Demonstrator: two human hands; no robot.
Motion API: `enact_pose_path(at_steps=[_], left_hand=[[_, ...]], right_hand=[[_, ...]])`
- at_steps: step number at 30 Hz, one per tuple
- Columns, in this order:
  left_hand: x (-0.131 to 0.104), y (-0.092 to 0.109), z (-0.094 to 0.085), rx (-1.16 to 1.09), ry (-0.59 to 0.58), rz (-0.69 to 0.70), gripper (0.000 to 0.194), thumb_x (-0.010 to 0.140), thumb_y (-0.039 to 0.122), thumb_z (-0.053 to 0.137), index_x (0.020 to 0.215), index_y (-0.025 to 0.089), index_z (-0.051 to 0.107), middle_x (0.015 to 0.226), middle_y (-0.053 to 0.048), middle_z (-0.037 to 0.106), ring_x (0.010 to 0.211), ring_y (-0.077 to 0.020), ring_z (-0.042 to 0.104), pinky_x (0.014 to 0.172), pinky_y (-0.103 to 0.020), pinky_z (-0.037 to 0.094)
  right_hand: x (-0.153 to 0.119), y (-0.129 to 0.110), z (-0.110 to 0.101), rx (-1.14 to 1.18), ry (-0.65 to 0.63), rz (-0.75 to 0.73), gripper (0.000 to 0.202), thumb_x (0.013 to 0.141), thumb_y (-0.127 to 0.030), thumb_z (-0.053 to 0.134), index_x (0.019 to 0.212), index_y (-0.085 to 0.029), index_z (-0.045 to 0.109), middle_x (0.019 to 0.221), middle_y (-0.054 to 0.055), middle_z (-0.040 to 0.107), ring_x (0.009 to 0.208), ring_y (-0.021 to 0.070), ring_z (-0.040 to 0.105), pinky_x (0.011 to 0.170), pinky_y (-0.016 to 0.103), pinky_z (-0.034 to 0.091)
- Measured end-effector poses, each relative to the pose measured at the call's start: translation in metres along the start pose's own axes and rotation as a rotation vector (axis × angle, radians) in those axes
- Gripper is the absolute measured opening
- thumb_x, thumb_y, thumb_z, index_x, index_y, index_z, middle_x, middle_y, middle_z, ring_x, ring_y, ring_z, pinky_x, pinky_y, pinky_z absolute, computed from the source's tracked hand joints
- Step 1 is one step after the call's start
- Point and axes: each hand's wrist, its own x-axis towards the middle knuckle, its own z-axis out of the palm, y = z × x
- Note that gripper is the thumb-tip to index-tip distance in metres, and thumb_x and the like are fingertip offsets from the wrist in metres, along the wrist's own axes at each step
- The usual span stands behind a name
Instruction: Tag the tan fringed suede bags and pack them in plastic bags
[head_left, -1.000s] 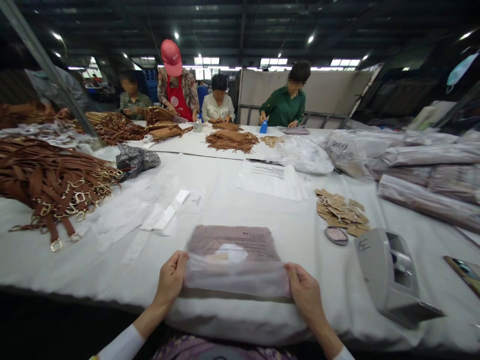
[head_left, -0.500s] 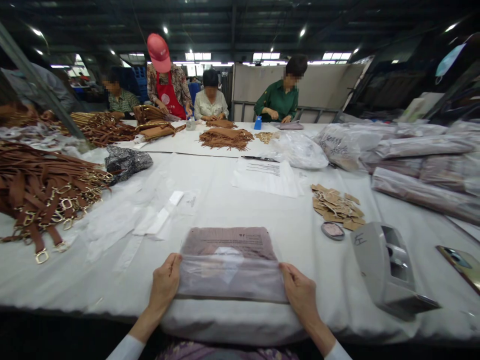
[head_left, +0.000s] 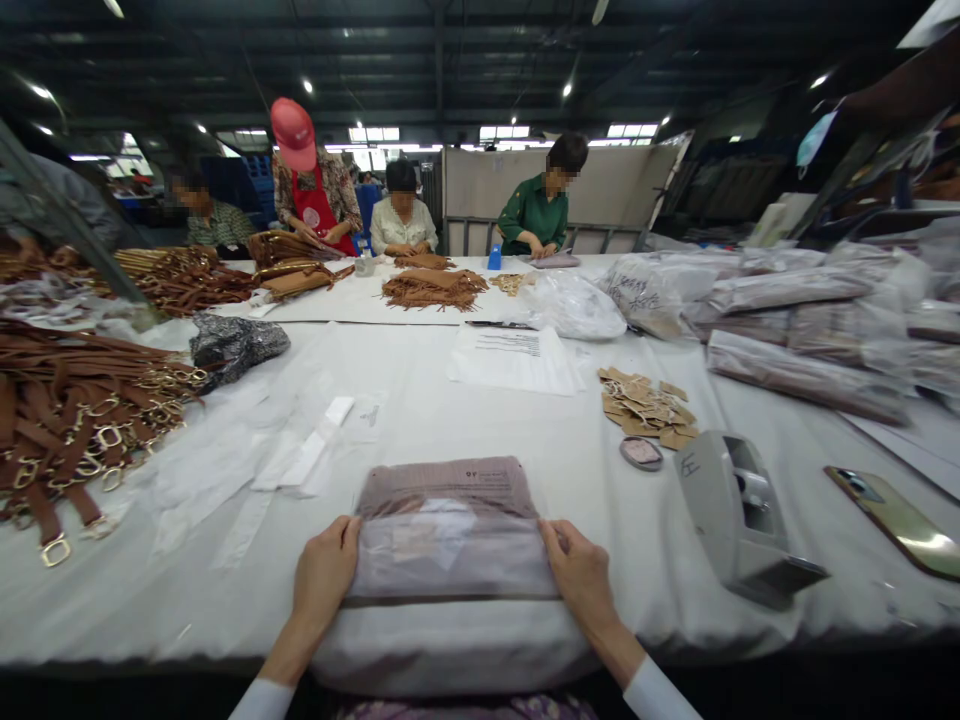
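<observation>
A flat mauve item in a clear plastic bag (head_left: 450, 545) lies at the table's front edge, with printed text near its far end. Pale paper pieces show through the film. My left hand (head_left: 327, 565) pinches the bag's left side between thumb and fingers. On the opposite side, my right hand (head_left: 576, 570) grips the right edge the same way. The bag's lower half looks covered by a cloudy layer of film.
Right of the bag stand a grey tape dispenser (head_left: 739, 520), a phone (head_left: 896, 520), a small round tin (head_left: 641, 453) and kraft tags (head_left: 649, 408). Brown straps (head_left: 82, 410) heap at left; bagged goods (head_left: 802, 370) pile at right. Several co-workers sit or stand across the table.
The view has turned slightly right and tilted up, so the surroundings shift left and down. Both hands keep hold of the bag's sides, with little other movement.
</observation>
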Motion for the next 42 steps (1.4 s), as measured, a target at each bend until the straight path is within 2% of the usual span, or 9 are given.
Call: enact_pose_path(at_steps=[6,9,12,21,26,28,31,36,42], left_hand=[[-0.034,0.074,-0.011,-0.079,0.413,0.427,0.029,0.094,0.024,0.041,0.119,0.016,0.055,0.112,-0.013,0.063,0.109,-0.0246,0.057,0.096,-0.042,0.045],[-0.059,0.132,0.002,-0.05,0.183,0.886,0.041,0.094,0.028,0.044,0.134,0.024,0.045,0.139,-0.009,0.05,0.13,-0.0245,0.043,0.112,-0.05,0.029],[-0.067,0.165,0.025,0.036,0.014,0.993,0.066,0.087,0.056,0.049,0.145,0.03,0.03,0.153,-0.008,0.032,0.138,-0.0339,0.03,0.11,-0.057,0.027],[-0.063,0.159,0.051,0.075,-0.027,0.922,0.07,0.085,0.063,0.047,0.146,0.035,0.027,0.153,-0.008,0.032,0.137,-0.0368,0.03,0.111,-0.055,0.02],[-0.067,0.157,0.061,0.091,0.066,0.962,0.068,0.084,0.06,0.05,0.144,0.034,0.032,0.15,-0.009,0.037,0.135,-0.0369,0.033,0.112,-0.053,0.014],[-0.067,0.156,0.065,0.092,0.075,0.969,0.067,0.084,0.059,0.051,0.144,0.034,0.033,0.15,-0.009,0.037,0.135,-0.0376,0.033,0.111,-0.054,0.014],[-0.067,0.155,0.068,0.094,0.084,0.975,0.066,0.084,0.059,0.052,0.143,0.034,0.035,0.15,-0.01,0.038,0.135,-0.0383,0.033,0.111,-0.054,0.014],[-0.067,0.154,0.067,0.092,0.119,0.979,0.063,0.085,0.058,0.05,0.142,0.035,0.037,0.148,-0.007,0.041,0.135,-0.0354,0.035,0.113,-0.052,0.014],[-0.067,0.155,0.065,0.115,0.116,0.973,0.061,0.086,0.058,0.048,0.142,0.035,0.037,0.146,-0.007,0.044,0.134,-0.0351,0.037,0.112,-0.053,0.018]], right_hand=[[-0.003,-0.002,-0.001,-0.007,0.006,-0.016,0.051,0.091,-0.06,0.036,0.076,-0.02,0.064,0.068,0.006,0.07,0.055,0.0178,0.061,0.057,0.027,0.037],[-0.004,-0.002,-0.003,-0.008,-0.009,-0.039,0.047,0.092,-0.055,0.037,0.078,-0.02,0.064,0.071,0.006,0.071,0.058,0.0182,0.063,0.058,0.027,0.039],[-0.004,-0.002,-0.005,-0.06,-0.038,-0.033,0.038,0.093,-0.049,0.04,0.081,-0.021,0.063,0.073,0.006,0.071,0.06,0.019,0.064,0.059,0.027,0.039],[0.008,0.005,-0.026,-0.268,0.031,0.005,0.027,0.09,-0.035,0.047,0.108,-0.018,0.059,0.078,0.005,0.068,0.072,0.0197,0.064,0.067,0.029,0.044],[0.02,0.046,-0.114,-0.319,0.483,-0.109,0.036,0.091,-0.041,0.042,0.089,-0.016,0.067,0.093,0.012,0.068,0.093,0.0228,0.058,0.091,0.037,0.042],[0.024,0.067,-0.156,-0.36,0.647,0.065,0.044,0.088,-0.047,0.041,0.094,-0.013,0.068,0.102,0.017,0.067,0.102,0.0262,0.055,0.096,0.041,0.038],[0.029,0.095,-0.198,-0.307,0.55,0.433,0.053,0.081,-0.054,0.042,0.091,-0.011,0.071,0.101,0.021,0.068,0.103,0.0319,0.056,0.091,0.044,0.04],[0.034,0.118,-0.208,-0.156,0.399,0.55,0.052,0.072,-0.059,0.047,0.068,-0.014,0.073,0.064,0.011,0.07,0.068,0.0267,0.063,0.064,0.034,0.046],[0.014,0.109,-0.214,-0.112,0.554,0.487,0.052,0.067,-0.06,0.055,0.076,-0.013,0.073,0.094,0.015,0.072,0.09,0.0305,0.065,0.078,0.036,0.05]])
